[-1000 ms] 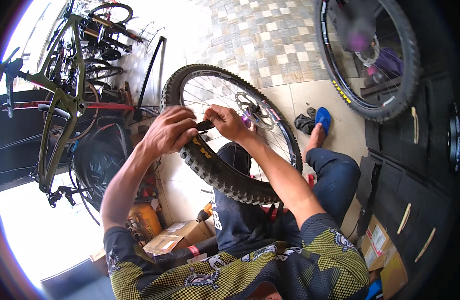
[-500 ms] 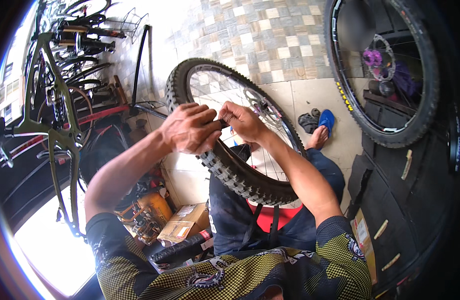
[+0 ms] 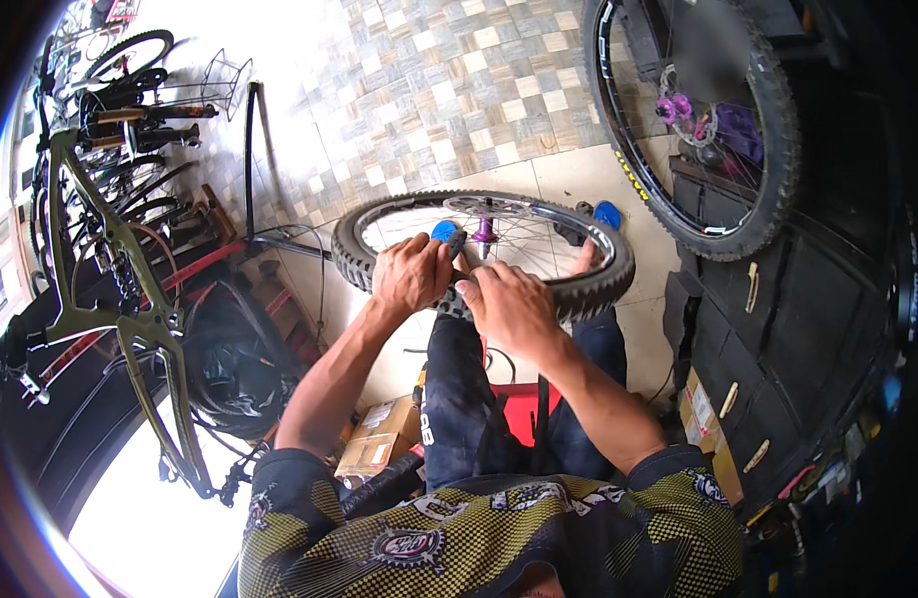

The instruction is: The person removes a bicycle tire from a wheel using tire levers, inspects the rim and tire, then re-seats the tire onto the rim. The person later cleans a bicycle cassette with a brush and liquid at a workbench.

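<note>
A bicycle wheel with a knobby black tyre [image 3: 597, 291] lies tilted nearly flat above my knees. Its purple hub [image 3: 485, 235] and disc rotor [image 3: 487, 206] face up. My left hand [image 3: 414, 273] is closed over the near part of the tyre and rim. A short dark piece [image 3: 457, 242] sticks up by its fingers; I cannot tell whether it is a tool or part of the tyre. Close beside it, my right hand [image 3: 511, 305] grips the same near edge, thumb toward the left hand. Both palms and the undersides of the fingers are hidden.
Another bicycle wheel [image 3: 775, 169] leans at the upper right by dark panels. An olive bike frame [image 3: 120, 269] stands at the left, with several bikes behind it. Cardboard box [image 3: 377, 439] sits by my left leg. A red seat [image 3: 519, 411] shows between my legs.
The wheel has tipped from steeply slanted to nearly flat. My hands have come lower; the right one has moved from a pinch beside the left hand to a grip on the tyre.
</note>
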Demonstrator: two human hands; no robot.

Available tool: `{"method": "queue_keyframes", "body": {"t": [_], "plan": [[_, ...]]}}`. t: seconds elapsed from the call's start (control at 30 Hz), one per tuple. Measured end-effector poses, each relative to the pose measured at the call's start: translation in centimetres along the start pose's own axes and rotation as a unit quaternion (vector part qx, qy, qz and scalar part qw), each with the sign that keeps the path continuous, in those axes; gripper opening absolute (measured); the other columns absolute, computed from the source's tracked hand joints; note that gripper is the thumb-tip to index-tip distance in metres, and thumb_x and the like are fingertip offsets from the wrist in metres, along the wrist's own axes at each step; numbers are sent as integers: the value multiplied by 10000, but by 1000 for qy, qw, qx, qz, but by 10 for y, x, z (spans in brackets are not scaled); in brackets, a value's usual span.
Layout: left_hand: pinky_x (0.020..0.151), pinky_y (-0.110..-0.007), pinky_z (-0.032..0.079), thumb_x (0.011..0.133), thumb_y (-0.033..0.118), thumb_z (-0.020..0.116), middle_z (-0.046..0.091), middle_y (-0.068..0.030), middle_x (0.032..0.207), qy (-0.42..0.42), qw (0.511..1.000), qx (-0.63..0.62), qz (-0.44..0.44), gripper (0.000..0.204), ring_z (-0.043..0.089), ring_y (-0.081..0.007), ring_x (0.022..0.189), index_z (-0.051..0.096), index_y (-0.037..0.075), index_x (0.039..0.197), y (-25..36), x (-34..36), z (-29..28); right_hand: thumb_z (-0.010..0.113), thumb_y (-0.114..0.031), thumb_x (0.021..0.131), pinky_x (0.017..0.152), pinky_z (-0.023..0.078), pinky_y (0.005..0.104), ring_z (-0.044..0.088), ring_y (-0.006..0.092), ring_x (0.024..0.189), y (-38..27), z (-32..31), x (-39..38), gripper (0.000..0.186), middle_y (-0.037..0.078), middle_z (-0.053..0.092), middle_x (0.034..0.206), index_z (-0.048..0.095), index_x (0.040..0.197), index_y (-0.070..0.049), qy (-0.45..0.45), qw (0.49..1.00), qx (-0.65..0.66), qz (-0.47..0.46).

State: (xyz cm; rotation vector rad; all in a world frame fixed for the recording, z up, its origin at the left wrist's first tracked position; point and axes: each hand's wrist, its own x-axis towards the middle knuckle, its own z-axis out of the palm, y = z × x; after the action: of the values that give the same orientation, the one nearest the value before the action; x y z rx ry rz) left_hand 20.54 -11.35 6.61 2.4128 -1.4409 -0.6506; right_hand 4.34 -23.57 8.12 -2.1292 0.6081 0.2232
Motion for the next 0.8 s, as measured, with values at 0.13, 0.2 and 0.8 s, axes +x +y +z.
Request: {"method": "queue_keyframes", "body": {"t": [0.13, 0.2, 0.8], "plan": [[562, -498, 524, 1017, 253, 546, 607, -150, 751, 37, 997, -35, -54, 298, 637, -386, 620, 607, 67, 792, 9, 7, 10, 462, -389, 1055, 802, 506, 470, 655, 305, 909, -4, -6, 32, 428, 128, 690, 894, 683, 906, -54, 36, 993, -113, 17], [570, -505, 528, 1027, 255, 533, 618, -155, 761, 37, 995, -39, -88, 311, 643, -390, 629, 609, 63, 794, 20, 3, 11, 460, -382, 1052, 805, 518, 476, 661, 311, 900, -1, -3, 38, 438, 128, 689, 867, 692, 876, -56, 29, 991, -127, 0], [588, -476, 519, 1006, 259, 620, 589, -121, 671, 104, 975, -123, -154, 382, 641, -348, 649, 652, 45, 690, 47, -22, 28, 588, -302, 975, 710, 549, 444, 667, 300, 791, 32, 5, 24, 329, 94, 629, 756, 658, 742, -81, 91, 982, -149, -75]]}}
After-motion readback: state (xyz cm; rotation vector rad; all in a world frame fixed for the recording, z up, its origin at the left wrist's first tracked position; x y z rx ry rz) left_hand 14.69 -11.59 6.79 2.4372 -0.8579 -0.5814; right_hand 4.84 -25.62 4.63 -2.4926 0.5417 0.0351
